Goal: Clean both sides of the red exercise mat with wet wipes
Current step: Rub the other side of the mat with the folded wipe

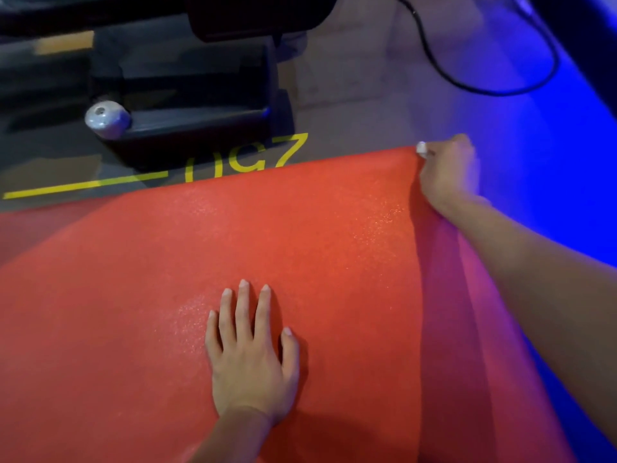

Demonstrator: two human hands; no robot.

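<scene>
The red exercise mat (267,235) fills the lower half of the head view, lying on the floor with its right side folded down. My left hand (250,355) presses flat on the mat's middle, fingers straight and spread. My right hand (445,172) grips the mat's far right corner, fingers curled round the edge. A small pale thing, maybe a wet wipe (421,149), shows at its fingertips; I cannot tell for sure.
Black gym equipment (187,105) with a silver knob (106,119) stands beyond the mat's far edge. Yellow floor markings (243,158) run along that edge. A black cable (484,81) loops on the floor at top right, where blue light falls.
</scene>
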